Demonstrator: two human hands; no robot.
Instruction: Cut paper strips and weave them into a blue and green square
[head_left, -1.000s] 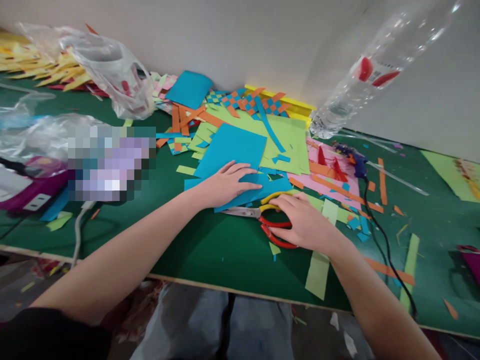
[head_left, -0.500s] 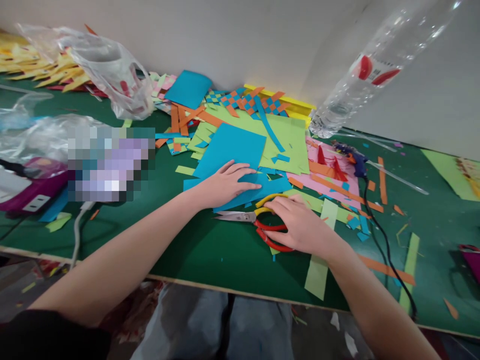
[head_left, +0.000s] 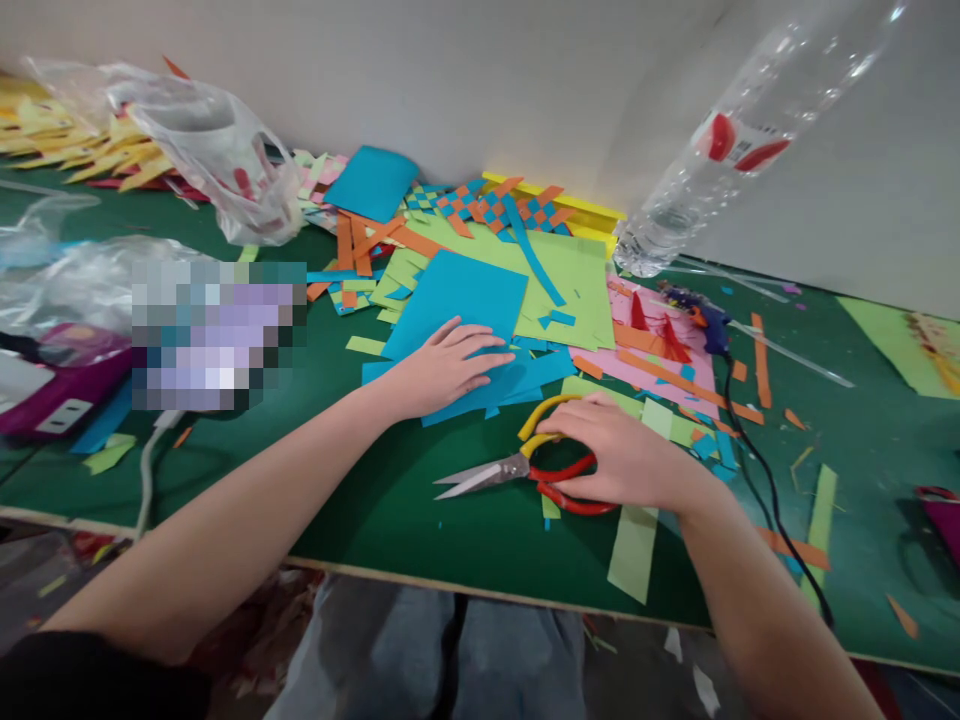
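My left hand (head_left: 450, 368) lies flat with its fingers spread over blue paper, on the lower part of a blue sheet (head_left: 465, 290) and the blue strips (head_left: 540, 370) beneath it. In my right hand (head_left: 619, 450) is a pair of scissors (head_left: 517, 466) with yellow and red handles. Their blades are slightly parted and point left, just above the green table, apart from the blue paper. Behind the blue sheet lies a light green sheet (head_left: 577, 270), with a loose blue strip (head_left: 534, 250) across it.
A glue gun (head_left: 709, 325) with a black cord rests at the right on pink paper (head_left: 701, 370). A plastic bottle (head_left: 720, 170) leans by the wall. At the left are a bagged cup (head_left: 217, 150), a blurred-out device on a cable and a purple box (head_left: 64, 395). Woven paper strips (head_left: 480, 205) lie behind.
My right hand has drawn the scissors a little right and toward me, away from the blue paper. My left hand stays on the paper, its fingers slightly shifted.
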